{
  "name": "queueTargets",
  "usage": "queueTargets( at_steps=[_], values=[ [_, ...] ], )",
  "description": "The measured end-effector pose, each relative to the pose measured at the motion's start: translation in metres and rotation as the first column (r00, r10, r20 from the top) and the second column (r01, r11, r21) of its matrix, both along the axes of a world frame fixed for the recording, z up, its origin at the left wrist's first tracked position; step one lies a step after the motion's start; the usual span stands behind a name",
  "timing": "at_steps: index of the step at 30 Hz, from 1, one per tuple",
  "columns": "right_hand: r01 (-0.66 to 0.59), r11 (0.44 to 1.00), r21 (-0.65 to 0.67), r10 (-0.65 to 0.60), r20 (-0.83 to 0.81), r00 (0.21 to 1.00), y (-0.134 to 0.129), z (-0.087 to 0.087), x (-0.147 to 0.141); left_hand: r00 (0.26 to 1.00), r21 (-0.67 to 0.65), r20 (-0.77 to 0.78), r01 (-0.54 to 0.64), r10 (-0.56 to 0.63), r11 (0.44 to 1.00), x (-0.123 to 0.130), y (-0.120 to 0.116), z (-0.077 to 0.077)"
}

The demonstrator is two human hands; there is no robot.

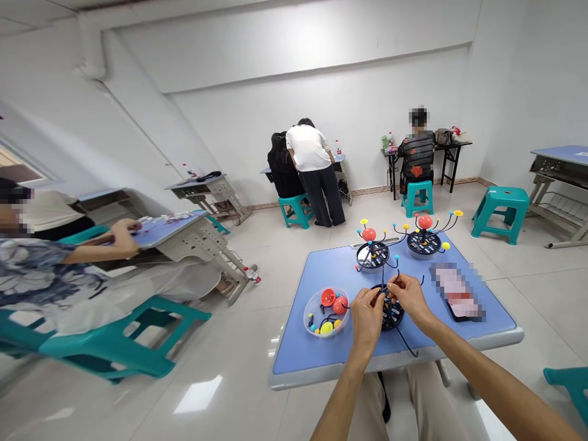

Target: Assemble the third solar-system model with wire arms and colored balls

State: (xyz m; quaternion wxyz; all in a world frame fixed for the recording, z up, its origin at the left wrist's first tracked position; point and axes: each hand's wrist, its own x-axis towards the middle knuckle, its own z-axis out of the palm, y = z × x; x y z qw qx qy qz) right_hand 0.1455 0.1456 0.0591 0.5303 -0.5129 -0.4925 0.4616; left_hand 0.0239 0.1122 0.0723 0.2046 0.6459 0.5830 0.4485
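Note:
On the blue desk [294, 343], my left hand [369, 312] and my right hand [408, 295] meet over a round black base [392, 316] with curved black rods. Both hands have their fingers pinched at the rods near its centre. A long rod [408, 340] sticks out toward the desk's front edge. Left of it, a clear round bowl [307, 315] holds red half-shells, yellow and blue balls and black pieces. Two assembled models with red balls and coloured tips, one at left [372, 256] and one at right [424, 243], stand behind my hands.
A phone [458, 293], partly pixelated, lies at the desk's right. Another person [41, 275] sits at a desk on the left. Three people are by the back wall. Green stools [500, 208] stand around, and a bottle [252, 275] is on the floor.

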Motion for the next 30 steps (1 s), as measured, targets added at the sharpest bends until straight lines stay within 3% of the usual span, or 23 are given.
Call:
queueTargets(
  at_steps=[6,10,19,23,27,30],
  values=[
    [0.03,0.997,-0.066,-0.021,0.139,0.99,0.002,-0.009,0.0,0.951,-0.089,-0.304,-0.087,0.056,0.992,0.001,-0.003,0.005],
    [0.042,0.996,-0.074,-0.022,0.247,0.969,0.002,-0.005,0.003,0.873,-0.164,-0.482,-0.167,0.069,0.972,0.006,-0.008,0.013],
    [0.0,0.992,-0.126,0.049,0.382,0.923,-0.005,0.002,0.012,0.89,-0.204,-0.454,-0.164,0.055,0.965,0.013,-0.013,0.012],
    [-0.027,0.994,-0.103,0.077,0.521,0.85,-0.013,0.013,0.021,0.923,-0.172,-0.377,-0.146,0.072,0.974,0.012,-0.025,0.014],
    [-0.06,0.996,-0.06,0.085,0.629,0.773,-0.026,0.023,0.032,0.932,0.016,-0.321,-0.174,0.17,0.985,-0.023,-0.045,0.027],
    [-0.06,0.998,0.024,0.027,0.689,0.724,-0.038,0.031,0.039,0.837,-0.009,-0.454,-0.345,0.304,0.938,-0.074,-0.047,0.039]
  ],
)
